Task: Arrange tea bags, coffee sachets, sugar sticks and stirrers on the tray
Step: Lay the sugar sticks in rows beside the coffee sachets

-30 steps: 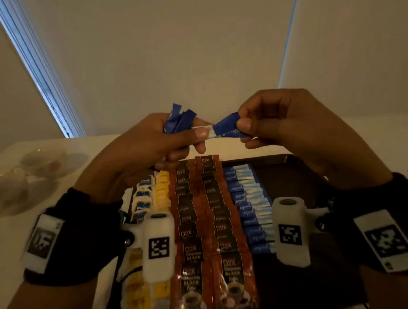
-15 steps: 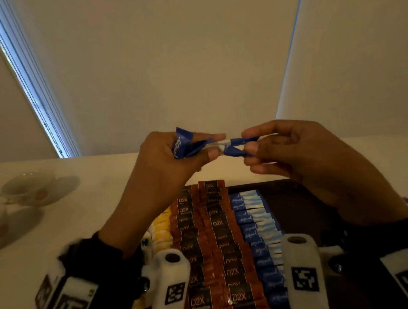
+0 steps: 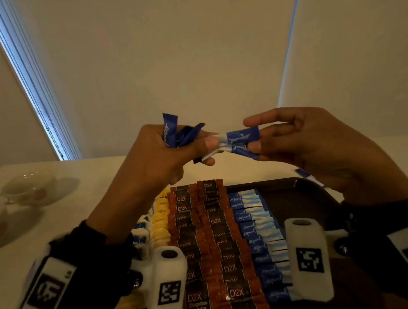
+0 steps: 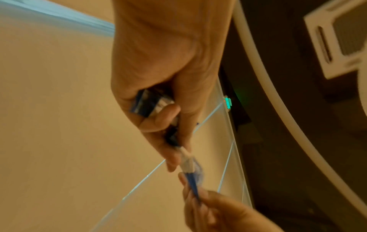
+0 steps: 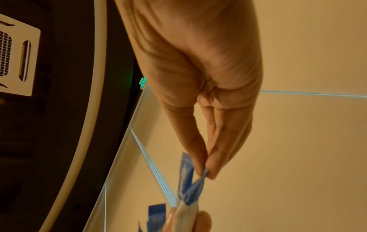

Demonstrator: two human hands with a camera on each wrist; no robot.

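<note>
Left hand: the left hand is raised above the tray, fingers curled round a bunch of blue sugar sticks, thumb pressing on the white ends of two more.
Right hand: the right hand pinches the blue ends of those two sugar sticks between thumb and fingers; they span the gap between both hands.
Tray: the dark tray lies on the pale surface below the hands, its right part bare.
Coffee sachets: two overlapping columns of red-brown D2X coffee sachets run down the tray's middle.
Sugar row: a column of blue-and-white sugar sticks marked "equal" lies just right of the coffee.
Tea bags: yellow tea bags lie left of the coffee, with white-and-blue packets beside them.
Cups: two pale cups on saucers stand well apart at far left.
</note>
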